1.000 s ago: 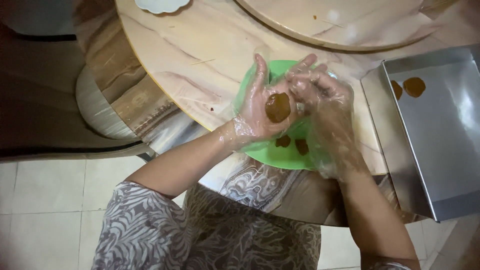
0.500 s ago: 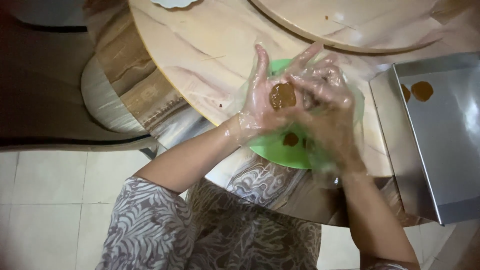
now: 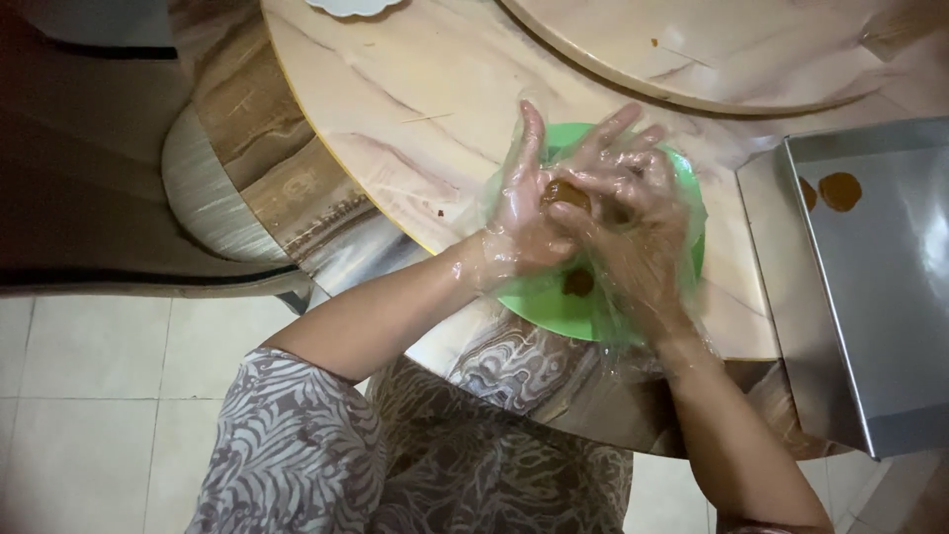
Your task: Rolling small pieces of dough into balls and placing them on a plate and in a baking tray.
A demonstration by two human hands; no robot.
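Hands: left (image 3: 519, 222), right (image 3: 633, 222) press brown dough (image 3: 561, 191) | round green plate (image 3: 554, 302)

no packages, labels, signs, screens
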